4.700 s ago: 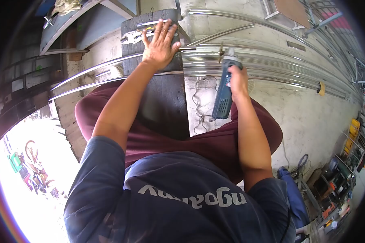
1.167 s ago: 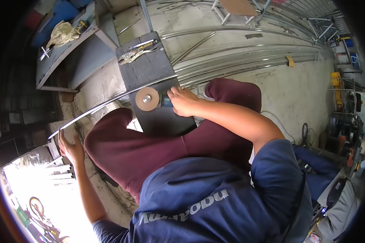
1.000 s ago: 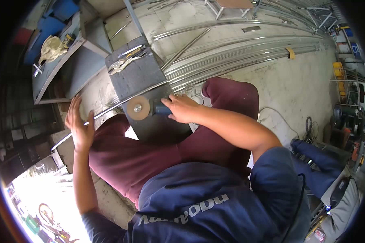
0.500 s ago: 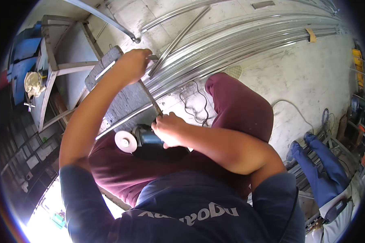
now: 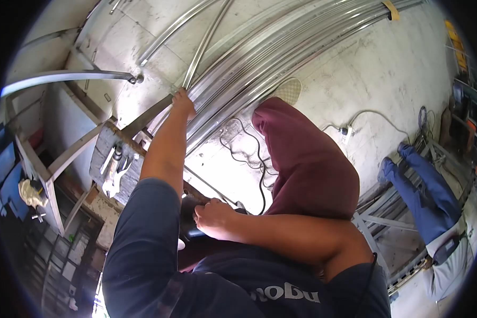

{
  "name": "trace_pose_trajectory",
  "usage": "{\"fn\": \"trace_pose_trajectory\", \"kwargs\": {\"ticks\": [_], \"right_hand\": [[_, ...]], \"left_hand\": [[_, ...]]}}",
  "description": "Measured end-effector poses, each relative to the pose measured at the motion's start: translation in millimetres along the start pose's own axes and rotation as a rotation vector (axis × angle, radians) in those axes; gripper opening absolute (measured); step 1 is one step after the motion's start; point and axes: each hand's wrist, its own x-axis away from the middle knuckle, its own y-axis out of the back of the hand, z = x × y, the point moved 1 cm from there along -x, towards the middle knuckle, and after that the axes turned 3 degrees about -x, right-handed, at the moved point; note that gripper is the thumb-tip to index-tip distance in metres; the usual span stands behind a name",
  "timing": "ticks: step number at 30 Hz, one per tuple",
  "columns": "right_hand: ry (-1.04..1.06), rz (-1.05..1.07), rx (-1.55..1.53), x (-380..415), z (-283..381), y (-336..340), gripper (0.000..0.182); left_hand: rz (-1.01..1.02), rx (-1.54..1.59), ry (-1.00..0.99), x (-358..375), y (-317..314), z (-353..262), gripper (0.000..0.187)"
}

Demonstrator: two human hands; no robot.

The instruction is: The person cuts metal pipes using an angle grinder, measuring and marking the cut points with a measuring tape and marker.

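My left hand [image 5: 182, 104] reaches forward with fingers closed at the end of a thin metal tube [image 5: 201, 50] and a flat bar [image 5: 148, 115]; what it grips is unclear. Near my lap, the curled fingers of my right hand [image 5: 215, 218] rest over the dark and blue body of an angle grinder [image 5: 191, 214]; what they hold is hidden. Part of the grinder's pale disc shows beside my left sleeve. A worn grey block [image 5: 99, 159] to the left bears metal tools [image 5: 113, 169].
Long metal profiles [image 5: 259, 61] lie across the floor. A black cable [image 5: 262, 175] curls beside my knee. Metal frames [image 5: 52, 172] stand at left, with a pale bundled cloth [image 5: 32, 194]. Another person's blue-trousered legs [image 5: 416, 196] are at right, near a metal rack.
My left hand has moved forward, away from the block, to the tube's end. My right hand has drawn lower, towards my lap. The view has shifted, and tools on the block now show.
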Motion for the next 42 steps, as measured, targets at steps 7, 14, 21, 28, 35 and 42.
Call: {"fn": "trace_pose_trajectory", "kwargs": {"ticks": [7,14,21,28,35,42], "right_hand": [[-0.040,-0.032,-0.043,4,-3,-2,0.034],[-0.068,-0.050,-0.005,4,1,0,0.036],[-0.048,0.053,-0.007,2,1,0,0.043],[-0.103,0.025,-0.101,4,-1,-3,0.042],[-0.083,-0.095,-0.062,7,1,-19,0.040],[-0.085,-0.168,-0.052,5,1,-25,0.041]], "left_hand": [[-0.208,-0.063,-0.089,-31,1,5,0.051],[-0.207,0.024,-0.237,-55,47,-24,0.032],[-0.160,-0.045,-0.386,-80,106,-29,0.058],[-0.087,-0.149,-0.339,-40,25,-12,0.054],[-0.114,-0.173,-0.486,-83,59,-6,0.031],[-0.003,-0.209,-0.613,-118,119,-4,0.036]]}}
